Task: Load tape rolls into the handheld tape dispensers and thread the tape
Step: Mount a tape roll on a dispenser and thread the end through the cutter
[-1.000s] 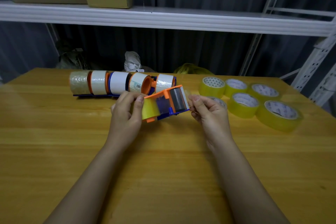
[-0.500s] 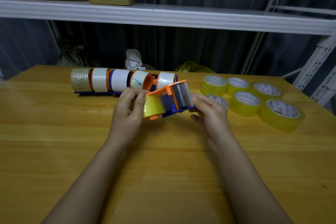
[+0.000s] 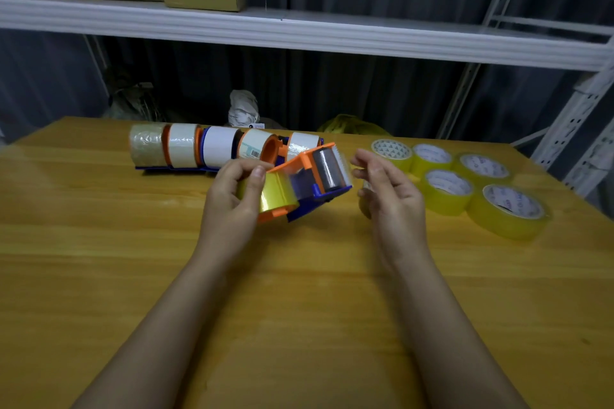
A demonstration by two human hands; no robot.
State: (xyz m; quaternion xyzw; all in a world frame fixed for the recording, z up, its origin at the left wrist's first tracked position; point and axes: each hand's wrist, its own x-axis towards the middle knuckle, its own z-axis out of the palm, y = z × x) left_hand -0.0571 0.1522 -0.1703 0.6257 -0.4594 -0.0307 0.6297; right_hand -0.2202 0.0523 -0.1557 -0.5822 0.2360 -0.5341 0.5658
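Before you the wooden table (image 3: pixel 133 259) carries a row of loaded dispensers (image 3: pixel 212 150) at the back and loose yellow tape rolls (image 3: pixel 465 183) to your right. Your left hand (image 3: pixel 232 199) grips the orange-and-blue tape dispenser (image 3: pixel 309 181) by its yellow roll (image 3: pixel 277 194), lifted off the table. Your right hand (image 3: pixel 388 196) hovers just beside the dispenser's front, fingers relaxed, holding nothing.

Your left hand (image 3: pixel 232 199) curls into a grip, thumb pressed forward, forearm reaching in from below. Your right hand (image 3: pixel 392 196) hovers just beside it, fingers (image 3: pixel 363 159) loosely bent, gripping nothing.
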